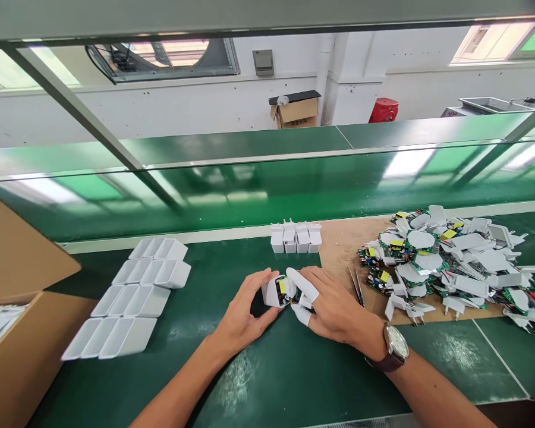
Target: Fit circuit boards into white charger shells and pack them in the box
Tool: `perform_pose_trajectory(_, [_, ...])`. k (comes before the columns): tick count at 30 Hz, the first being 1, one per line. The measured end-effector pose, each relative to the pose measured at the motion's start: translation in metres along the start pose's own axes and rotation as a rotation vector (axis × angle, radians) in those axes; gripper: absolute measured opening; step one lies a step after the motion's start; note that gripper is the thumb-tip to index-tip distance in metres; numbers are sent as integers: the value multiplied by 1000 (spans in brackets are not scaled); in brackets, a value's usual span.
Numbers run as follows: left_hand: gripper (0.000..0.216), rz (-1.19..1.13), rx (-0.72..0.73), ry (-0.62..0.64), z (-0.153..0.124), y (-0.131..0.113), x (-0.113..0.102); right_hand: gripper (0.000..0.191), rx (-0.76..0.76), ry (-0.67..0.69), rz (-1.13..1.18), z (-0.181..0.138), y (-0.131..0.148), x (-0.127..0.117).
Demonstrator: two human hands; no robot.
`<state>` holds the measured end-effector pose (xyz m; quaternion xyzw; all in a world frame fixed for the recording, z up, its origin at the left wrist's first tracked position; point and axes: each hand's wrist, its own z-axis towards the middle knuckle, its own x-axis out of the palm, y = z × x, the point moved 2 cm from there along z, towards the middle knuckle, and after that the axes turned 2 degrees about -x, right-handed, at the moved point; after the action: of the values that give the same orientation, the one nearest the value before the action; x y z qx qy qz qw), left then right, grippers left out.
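My left hand (pixel 243 315) curls around a small white charger housing (pixel 271 292) on the green bench mat. My right hand (pixel 332 303), with white finger cots on two fingers and a watch on the wrist, pinches the circuit board (pixel 282 288) with a yellow part that sits in the housing's open end. Both hands meet at the middle of the bench. A short row of assembled white housings (pixel 295 238) stands just beyond them.
Rows of empty white shells (pixel 131 300) lie to the left, beside an open cardboard box (pixel 13 333). A heap of circuit boards and plug parts (pixel 455 267) covers a brown board (pixel 339 249) at right, with tweezers (pixel 355 286) near my right hand. A green conveyor belt (pixel 267 190) runs behind.
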<state>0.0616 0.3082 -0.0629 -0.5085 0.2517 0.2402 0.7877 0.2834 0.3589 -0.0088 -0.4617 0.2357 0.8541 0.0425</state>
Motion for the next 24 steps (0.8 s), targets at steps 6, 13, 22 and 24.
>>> perform_pose_trajectory(6, [71, 14, -15, -14, 0, -1, 0, 74, -1, 11, 25, 0, 0, 1])
perform_pose_trajectory(13, [67, -2, 51, 8, 2, -4, 0, 72, -10, 42, 19, -1, 2, 6])
perform_pose_trajectory(22, [42, -15, 127, 62, 10, 0, 1, 66, 237, -179, 166, -8, -1, 12])
perform_pose_trajectory(24, [40, -72, 20, 76, 9, 5, 0, 47, 265, -249, 223, -9, -5, 10])
